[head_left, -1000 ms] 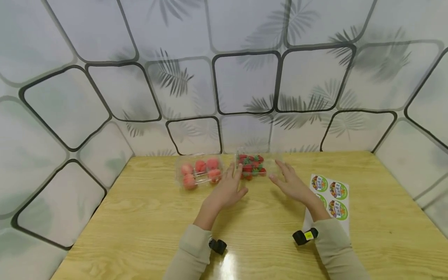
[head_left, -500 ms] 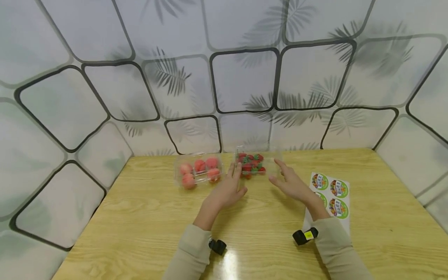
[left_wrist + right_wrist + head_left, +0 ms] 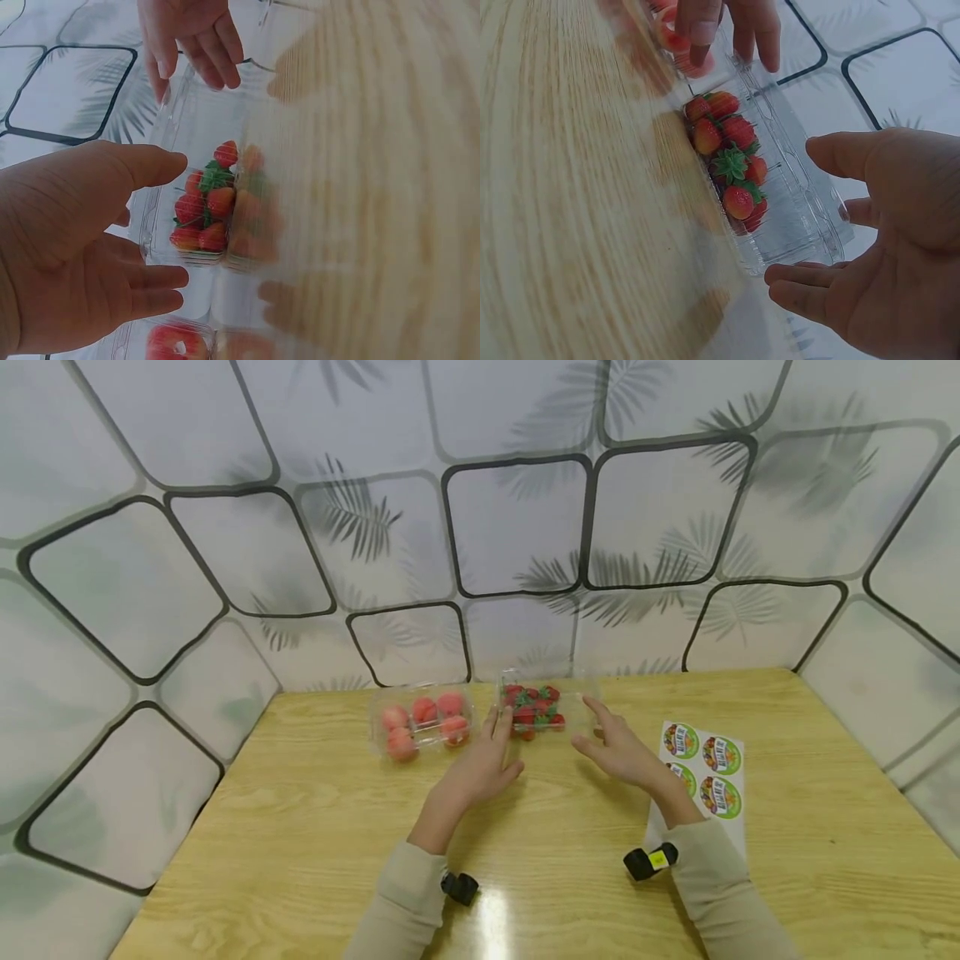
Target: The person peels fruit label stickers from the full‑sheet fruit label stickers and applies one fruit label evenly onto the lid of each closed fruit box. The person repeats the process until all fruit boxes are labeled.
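Observation:
A clear plastic clamshell box [image 3: 787,225] with several strawberries [image 3: 534,706] in it stands at the table's back, its lid apparently down. At its left end is my left hand [image 3: 477,768], fingers extended and tips touching or very near the side. My right hand [image 3: 618,752] is at the other end, fingers mostly straight, thumb apart. Both wrist views show the box between the two hands, and neither hand curls round it. In the right wrist view the strawberries [image 3: 731,157] lie toward one side of the box.
Left of the strawberries is another clear box with several peach-like pink fruits [image 3: 425,710]. A sheet of round fruit stickers [image 3: 720,756] lies on the wooden table [image 3: 555,860], partly under the right forearm. A patterned wall [image 3: 517,527] rises behind the table.
The head view has shifted slightly, so everything sits a little differently in the frame. Both hands keep their places at the ends of the strawberry box.

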Demonstrator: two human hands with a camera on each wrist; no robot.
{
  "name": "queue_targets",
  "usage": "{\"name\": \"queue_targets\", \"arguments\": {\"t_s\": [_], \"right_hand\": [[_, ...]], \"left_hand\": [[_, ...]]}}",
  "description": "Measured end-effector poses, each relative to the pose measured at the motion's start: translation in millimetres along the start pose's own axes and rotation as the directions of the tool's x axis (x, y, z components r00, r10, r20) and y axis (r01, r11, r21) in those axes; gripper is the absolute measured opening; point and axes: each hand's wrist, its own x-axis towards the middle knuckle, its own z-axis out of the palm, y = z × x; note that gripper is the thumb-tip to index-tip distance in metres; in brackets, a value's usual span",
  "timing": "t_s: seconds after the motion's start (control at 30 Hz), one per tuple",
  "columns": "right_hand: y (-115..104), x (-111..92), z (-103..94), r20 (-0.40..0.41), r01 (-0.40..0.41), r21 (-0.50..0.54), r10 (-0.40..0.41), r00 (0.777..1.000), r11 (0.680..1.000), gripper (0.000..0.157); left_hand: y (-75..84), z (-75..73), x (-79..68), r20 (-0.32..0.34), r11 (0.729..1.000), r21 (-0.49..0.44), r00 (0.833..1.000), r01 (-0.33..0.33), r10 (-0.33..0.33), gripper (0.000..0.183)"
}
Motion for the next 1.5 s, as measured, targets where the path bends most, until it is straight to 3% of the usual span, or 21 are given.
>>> {"name": "queue_targets", "arguments": {"t_s": [0.4, 0.63, 1.5], "right_hand": [[-3, -7, -3.0, 0.006, -0.021, 0.05, 0.02, 1.0, 0.999, 0.077], [-3, -7, -2.9, 0.007, -0.017, 0.042, 0.017, 1.0, 0.999, 0.077], [-9, -9, -3.5, 0.037, -0.057, 0.047, 0.056, 0.998, 0.997, 0.074]], "left_hand": [[0.5, 0.3, -0.6, -0.003, 0.998, 0.044, 0.999, -0.036, 0.036, 0.086], [3.3, -1.8, -4.5, 0.013, 1.0, 0.016, 1.0, -0.018, 0.017, 0.086], [5.8, -3.8, -13.6, 0.015, 0.997, 0.082, 1.0, 0.001, -0.002, 0.085]]}}
